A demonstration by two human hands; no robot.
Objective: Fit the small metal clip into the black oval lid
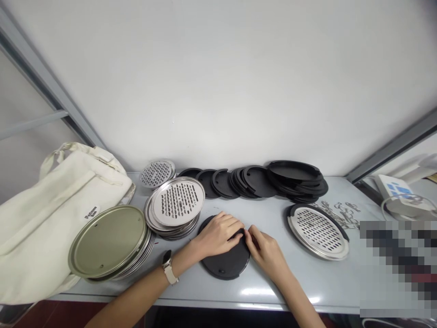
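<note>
A black round plate (pixel 225 265) lies on the table in front of me, with a small hole near its lower edge. My left hand (pixel 220 234), a watch on its wrist, lies across the upper part of the plate, with fingers and thumb closed at its upper right rim. At that same rim my right hand (pixel 266 250) pinches the edge, thumb and fingers together. The fingertips of both hands almost meet, and whatever lies between them is hidden. To the left stand stacked round metal grater plates (pixel 178 202) and olive-green round plates (pixel 109 241).
Several black round plates and rims (pixel 259 181) line the wall. At right, a grater plate (pixel 319 230) rests partly in a black rim, near scattered small metal pieces (pixel 341 213). A cream bag (pixel 61 218) fills the left end of the grey table (pixel 262 296).
</note>
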